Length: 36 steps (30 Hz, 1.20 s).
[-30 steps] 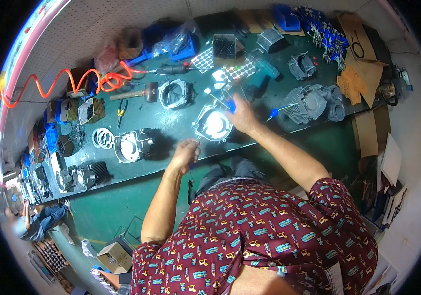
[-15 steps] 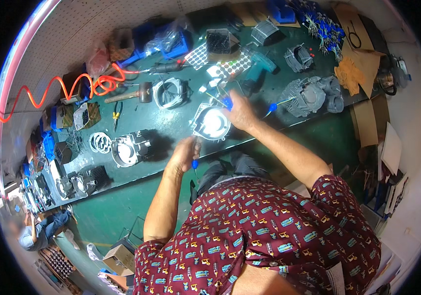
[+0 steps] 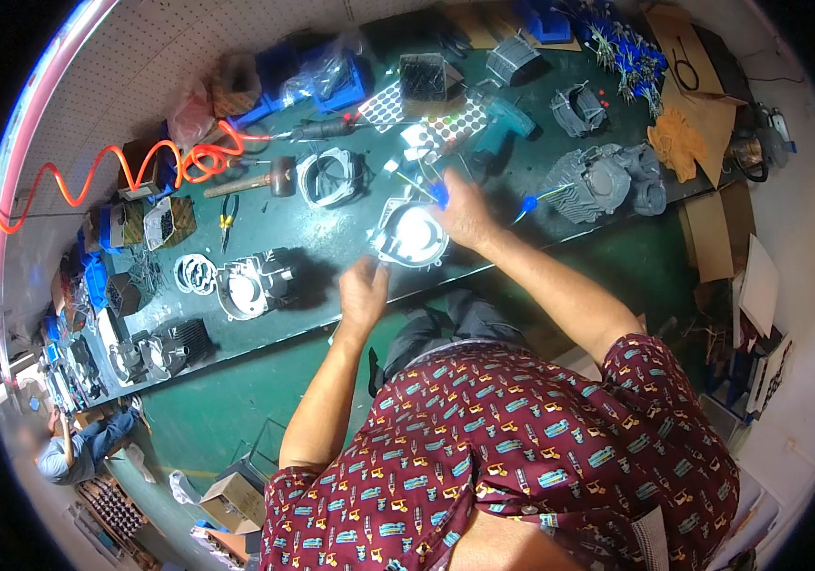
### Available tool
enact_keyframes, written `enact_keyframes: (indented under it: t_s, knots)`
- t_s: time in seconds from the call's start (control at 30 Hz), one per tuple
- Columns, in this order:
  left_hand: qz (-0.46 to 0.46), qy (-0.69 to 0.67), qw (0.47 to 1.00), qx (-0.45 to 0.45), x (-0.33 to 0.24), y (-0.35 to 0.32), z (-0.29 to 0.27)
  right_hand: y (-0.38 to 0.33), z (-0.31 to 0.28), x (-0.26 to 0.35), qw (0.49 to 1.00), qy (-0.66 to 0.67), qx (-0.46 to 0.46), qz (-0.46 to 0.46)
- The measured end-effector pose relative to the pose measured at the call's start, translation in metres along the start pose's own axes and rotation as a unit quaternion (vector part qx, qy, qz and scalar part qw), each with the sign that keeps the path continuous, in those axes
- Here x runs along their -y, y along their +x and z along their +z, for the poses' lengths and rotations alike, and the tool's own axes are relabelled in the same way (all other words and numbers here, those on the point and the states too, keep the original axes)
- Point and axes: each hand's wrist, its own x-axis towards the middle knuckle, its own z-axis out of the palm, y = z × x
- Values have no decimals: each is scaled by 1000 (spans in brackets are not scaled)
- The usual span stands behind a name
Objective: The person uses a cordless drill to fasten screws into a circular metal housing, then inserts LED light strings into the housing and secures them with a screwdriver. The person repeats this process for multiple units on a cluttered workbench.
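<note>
A round metal housing (image 3: 414, 236), brightly lit, lies at the bench's near edge between my hands. My right hand (image 3: 467, 217) is at its right rim, fingers closed around a blue part with wire leads (image 3: 440, 194). At the housing's lower left is my left hand (image 3: 363, 293), closed with its back showing; what it grips is hidden, though a small pale tip shows beneath it. Another blue part with wires (image 3: 527, 204) lies just right of my right hand, beside a finned engine casting (image 3: 603, 186).
A cast ring (image 3: 329, 179), a rubber mallet (image 3: 279, 178) and pliers (image 3: 227, 224) lie to the left, with another engine casting (image 3: 250, 285) nearer. Behind stand a box of small parts (image 3: 424, 81) and a teal power tool (image 3: 507, 119). An orange coiled hose (image 3: 165, 157) hangs at left.
My left hand has turned and its fingers have come up against the housing; the blue part that hung below it no longer shows. My right hand has barely moved.
</note>
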Motion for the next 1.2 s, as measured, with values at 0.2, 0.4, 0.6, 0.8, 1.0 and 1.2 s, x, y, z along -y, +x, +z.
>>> enact_keyframes:
  t_s: [0.2, 0.4, 0.6, 0.8, 1.0, 1.2]
  knots:
    - [-217, -436, 855, 178, 1, 9, -19, 2, 1, 3, 1000, -19, 13, 6]
    - [137, 189, 962, -145, 0, 0, 11, 0, -3, 11, 999, -37, 27, 25]
    - [-141, -361, 921, 35, 3, -1, 5, 2, 3, 5, 999, -39, 21, 16]
    - [-174, -414, 883, 137, 11, 12, -7, 4, 4, 0, 999, -26, 25, 7]
    - [62, 10, 998, -1, 9, -1, -8, 3, 1, 4, 999, -28, 26, 27]
    - [-47, 77, 989, 118, 56, -60, -59, 7, 4, -5, 999, -30, 27, 0]
